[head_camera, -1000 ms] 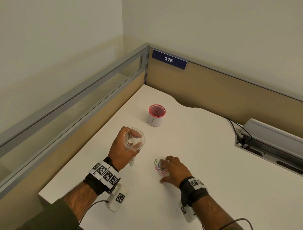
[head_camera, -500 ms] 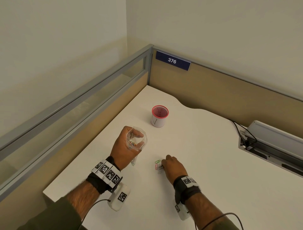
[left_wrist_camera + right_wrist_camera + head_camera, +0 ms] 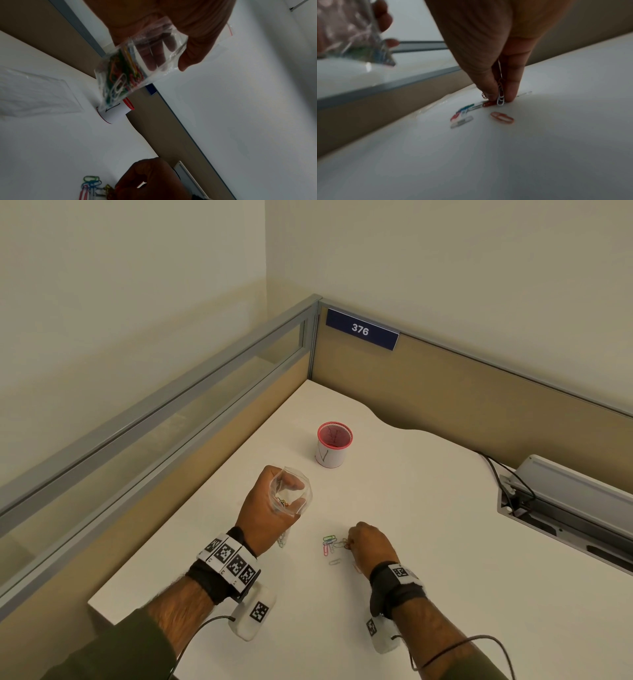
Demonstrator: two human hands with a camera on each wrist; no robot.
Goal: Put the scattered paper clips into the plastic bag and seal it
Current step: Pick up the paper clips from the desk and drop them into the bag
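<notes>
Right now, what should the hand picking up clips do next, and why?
Probably lift the right hand and carry its pinched white paper clip to the plastic bag. The left hand holds the bag's mouth open, and more clips wait on the desk.

Paper clips (image 3: 331,543) left of the right hand (image 3: 371,544): green, blue, pink, white. Clear plastic bag (image 3: 137,65) in the left hand (image 3: 265,510): mixed colours. Cup (image 3: 331,446) beyond: white, red rim.

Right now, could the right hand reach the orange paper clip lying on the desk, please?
Probably yes: the orange paper clip lies bare on the desk just beside the right hand, nothing covering it. However, its fingertips already pinch a white paper clip.
</notes>
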